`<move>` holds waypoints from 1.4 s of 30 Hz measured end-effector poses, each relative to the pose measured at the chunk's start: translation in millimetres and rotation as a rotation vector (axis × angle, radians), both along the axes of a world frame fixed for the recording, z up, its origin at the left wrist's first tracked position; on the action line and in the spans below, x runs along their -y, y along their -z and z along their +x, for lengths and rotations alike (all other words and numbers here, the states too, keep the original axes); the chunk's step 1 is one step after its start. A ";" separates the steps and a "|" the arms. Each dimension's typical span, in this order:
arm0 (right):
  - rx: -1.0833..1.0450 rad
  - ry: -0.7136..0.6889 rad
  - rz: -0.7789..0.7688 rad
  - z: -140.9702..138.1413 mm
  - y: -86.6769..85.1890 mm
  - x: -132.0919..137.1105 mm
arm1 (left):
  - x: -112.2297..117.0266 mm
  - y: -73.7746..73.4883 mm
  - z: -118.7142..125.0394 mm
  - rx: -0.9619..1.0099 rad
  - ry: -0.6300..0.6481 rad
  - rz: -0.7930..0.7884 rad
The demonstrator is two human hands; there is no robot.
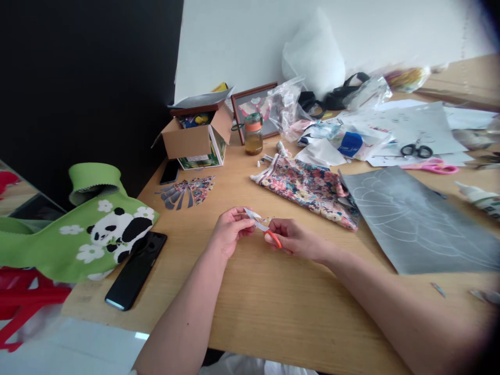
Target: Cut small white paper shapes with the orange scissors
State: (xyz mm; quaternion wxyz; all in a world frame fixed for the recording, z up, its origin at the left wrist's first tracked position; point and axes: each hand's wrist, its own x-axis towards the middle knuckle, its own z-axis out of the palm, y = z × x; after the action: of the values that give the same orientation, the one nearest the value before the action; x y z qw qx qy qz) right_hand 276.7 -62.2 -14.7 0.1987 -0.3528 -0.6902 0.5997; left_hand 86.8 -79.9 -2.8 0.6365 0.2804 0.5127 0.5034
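Note:
Over the middle of the wooden table [250,312], my right hand [291,237] grips small scissors [275,239] with orange handles, their blades parted and pointing left. My left hand [230,229] pinches a small pale piece [255,214] at the blades; whether it is paper or cloth I cannot tell. Tiny scraps [269,219] lie just beyond the hands. Flower-patterned cloth [304,187] is folded behind them to the right. To the left rests a fan of cut petal-shaped pieces [187,192], some grey and some floral.
At left, a green panda-patterned fabric item [78,234] overlaps a black phone [136,271]. An open cardboard box [191,140], a jar [253,138] and a picture frame [238,117] stand behind. Right are a grey patterned sheet [414,224], pink scissors [437,166] and black scissors [416,151].

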 end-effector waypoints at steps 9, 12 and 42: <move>-0.001 0.008 -0.009 -0.7 -0.9 -0.1 | -0.2 -1.9 0.3 0.017 -0.007 -0.001; -0.002 0.010 -0.013 -0.5 -1.1 0.1 | -0.2 -1.4 0.5 0.018 -0.013 -0.004; 0.010 0.004 -0.051 0.9 -2.3 0.5 | -1.2 1.1 0.6 0.074 -0.002 0.006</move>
State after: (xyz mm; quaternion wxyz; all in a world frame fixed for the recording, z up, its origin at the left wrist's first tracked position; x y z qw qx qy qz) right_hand 277.6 -62.8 -12.4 0.1871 -0.3623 -0.6749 0.6150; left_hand 87.4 -78.7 -4.0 0.6536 0.2631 0.4874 0.5157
